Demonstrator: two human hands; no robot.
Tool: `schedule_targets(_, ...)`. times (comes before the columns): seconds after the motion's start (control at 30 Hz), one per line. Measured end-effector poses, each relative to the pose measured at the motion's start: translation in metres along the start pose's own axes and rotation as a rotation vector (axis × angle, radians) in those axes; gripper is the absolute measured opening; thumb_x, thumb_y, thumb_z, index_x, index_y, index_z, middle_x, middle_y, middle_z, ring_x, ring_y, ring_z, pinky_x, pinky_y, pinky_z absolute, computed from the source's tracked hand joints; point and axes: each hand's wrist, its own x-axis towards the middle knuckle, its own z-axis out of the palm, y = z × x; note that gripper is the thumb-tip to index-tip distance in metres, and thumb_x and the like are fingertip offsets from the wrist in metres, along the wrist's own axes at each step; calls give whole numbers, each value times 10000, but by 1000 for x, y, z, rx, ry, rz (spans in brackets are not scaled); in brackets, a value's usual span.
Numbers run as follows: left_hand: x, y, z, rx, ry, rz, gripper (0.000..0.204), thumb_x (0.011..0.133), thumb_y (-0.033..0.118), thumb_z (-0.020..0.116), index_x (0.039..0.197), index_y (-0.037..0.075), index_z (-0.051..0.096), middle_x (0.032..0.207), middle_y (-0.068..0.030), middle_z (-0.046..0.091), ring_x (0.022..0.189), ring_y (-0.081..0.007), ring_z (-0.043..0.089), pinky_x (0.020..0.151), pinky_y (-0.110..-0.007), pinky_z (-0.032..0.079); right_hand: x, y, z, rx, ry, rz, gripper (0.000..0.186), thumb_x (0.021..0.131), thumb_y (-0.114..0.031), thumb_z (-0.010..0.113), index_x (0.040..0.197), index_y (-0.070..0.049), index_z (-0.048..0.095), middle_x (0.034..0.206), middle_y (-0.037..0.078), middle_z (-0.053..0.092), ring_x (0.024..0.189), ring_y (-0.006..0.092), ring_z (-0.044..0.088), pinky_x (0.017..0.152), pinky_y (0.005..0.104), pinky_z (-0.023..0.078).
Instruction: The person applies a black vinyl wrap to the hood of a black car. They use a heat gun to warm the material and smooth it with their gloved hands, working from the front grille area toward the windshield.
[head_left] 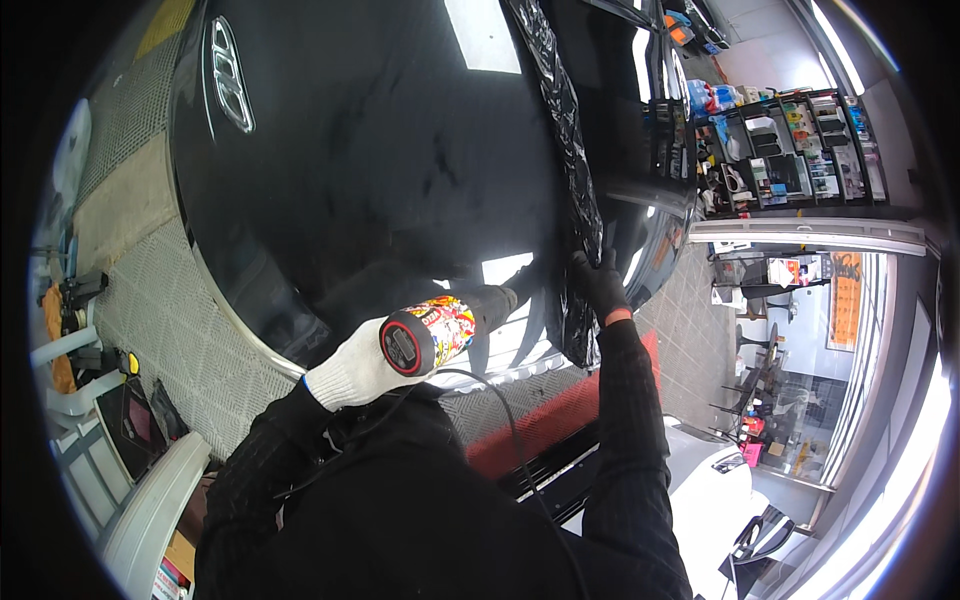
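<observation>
My left hand, in a white knit glove, is wrapped round a heat gun covered in colourful stickers. Its dark nozzle points right, toward a crinkled strip of glossy black film. That film runs lengthwise over a shiny black car panel and hangs past its near edge. My right hand, in a dark glove, is closed on the film near its lower end; the fingertips are partly hidden against the black. The heat gun's cable loops down in front of my body.
Beside the panel at left lies patterned floor matting, with pale bumper-like parts nearer me. A white car stands at lower right. Shelves with bottles and boxes line the far right, above a glazed room.
</observation>
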Motion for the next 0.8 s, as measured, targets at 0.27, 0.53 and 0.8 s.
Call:
schedule_targets(0.27, 8, 14, -26, 66, -32, -43, 854, 875, 357, 904, 1481, -48, 459, 1373, -194, 656, 1277, -291, 662, 1078, -391, 551, 20, -62, 13, -247, 431, -100, 594, 904, -505, 774, 1270, -87, 566, 1139, 217, 675, 1121, 455, 697, 906, 583, 571)
schedule_targets(0.53, -9, 24, -48, 101, 64, -23, 823, 881, 331, 902, 1458, -57, 462, 1378, -181, 651, 1265, -271, 655, 1061, -387, 543, 44, -76, 38, -224, 457, 113, 440, 975, -372, 644, 1245, -32, 577, 1160, 284, 724, 1095, 476, 720, 927, 579, 575)
schedule_targets(0.8, -8, 12, -37, -57, 200, 0, 318, 938, 168, 840, 1142, 12, 653, 918, -8, 722, 839, -84, 673, 772, -282, 570, 42, -95, 8, -114, 172, 166, 756, 869, -644, 687, 1263, 1, 708, 1139, 312, 763, 1125, 457, 743, 999, 498, 565)
